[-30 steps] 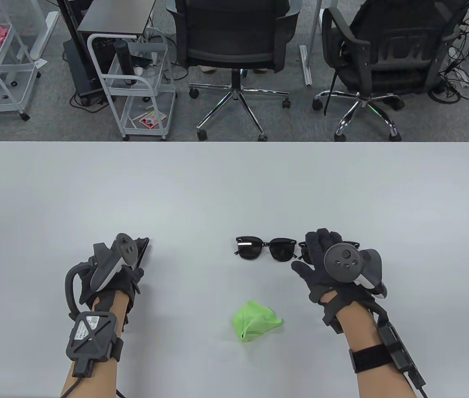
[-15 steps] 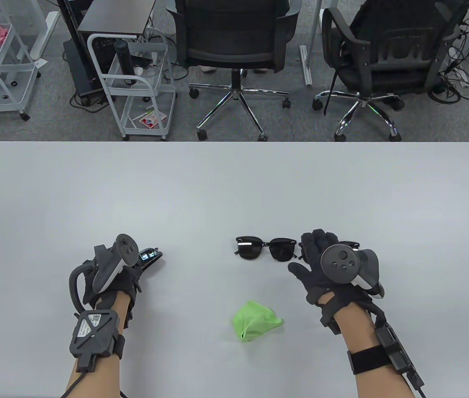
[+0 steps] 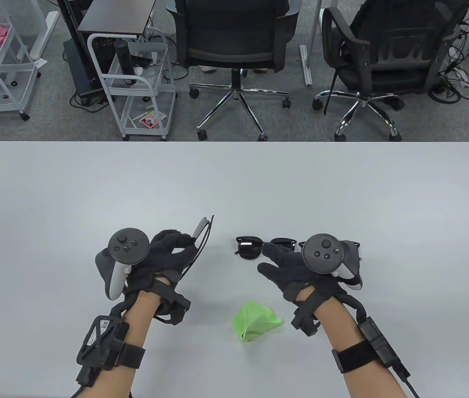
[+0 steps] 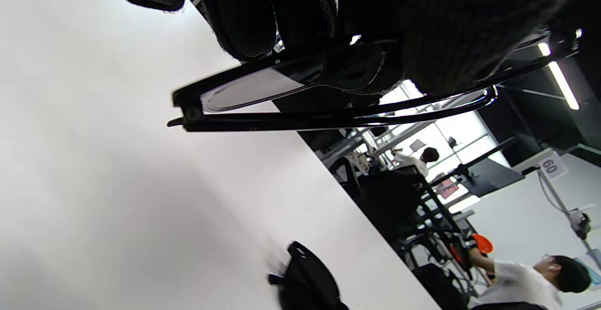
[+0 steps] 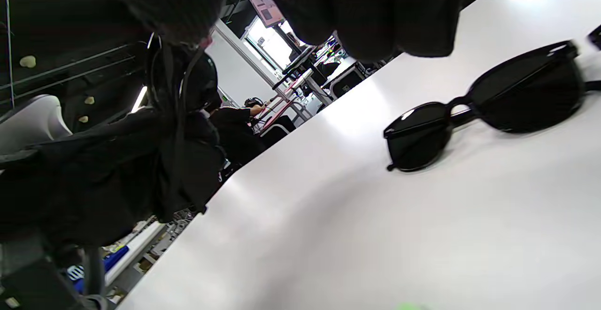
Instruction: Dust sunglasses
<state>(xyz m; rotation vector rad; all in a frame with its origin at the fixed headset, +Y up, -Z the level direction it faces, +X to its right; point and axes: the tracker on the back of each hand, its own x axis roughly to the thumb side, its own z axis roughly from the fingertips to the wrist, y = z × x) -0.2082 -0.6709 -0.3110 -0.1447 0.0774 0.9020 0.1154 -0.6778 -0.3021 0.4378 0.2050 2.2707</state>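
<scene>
Table view: the left hand (image 3: pixel 155 265) grips a folded pair of sunglasses (image 3: pixel 201 238), fingers curled round the frame, which sticks out tilted above the pale surface (image 3: pixel 234 182). A second pair of sunglasses (image 3: pixel 255 248) lies flat on the surface to its right. The right hand (image 3: pixel 296 269) hovers over that pair's right lens with its fingers extended and relaxed, holding nothing. A crumpled green cloth (image 3: pixel 256 321) lies near the front edge, between the two wrists.

Left wrist view: gloved fingers (image 4: pixel 249 14) curl over the held pair's dark frame (image 4: pixel 291 98), its temple arm folded along the lens.

Right wrist view: the lying pair (image 5: pixel 488 108) rests lenses-up on the surface, with the right hand's fingers (image 5: pixel 375 14) above it and apart from it.
</scene>
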